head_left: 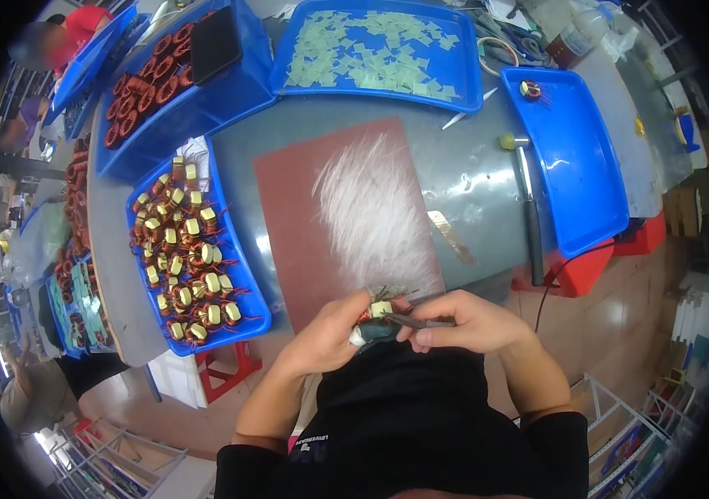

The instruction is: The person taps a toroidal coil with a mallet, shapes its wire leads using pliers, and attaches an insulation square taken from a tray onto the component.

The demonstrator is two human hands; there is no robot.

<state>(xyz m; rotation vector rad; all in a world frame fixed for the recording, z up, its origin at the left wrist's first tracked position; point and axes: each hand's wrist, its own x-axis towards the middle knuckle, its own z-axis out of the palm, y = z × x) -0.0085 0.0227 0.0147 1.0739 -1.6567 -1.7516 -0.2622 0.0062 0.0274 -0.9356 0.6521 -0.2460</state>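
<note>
At the front edge of the reddish-brown mat [288, 208], my left hand [334, 334] is closed around a copper-wound coil [380, 309] with a pale yellow block on it. My right hand [469, 323] grips a dark, slim tool [421, 321], whose tip is at the coil. Something dark and rounded, with a white part, lies just under the coil; I cannot make out what it is. Several similar coils fill the blue tray [253, 320] on the left.
Red coils sit in a blue bin [242, 91] at the back left. Pale green pieces lie in a blue tray [475, 58] behind the mat. A hammer [529, 200] rests beside the right blue tray [583, 166], which holds one coil [530, 90]. People stand at the far left.
</note>
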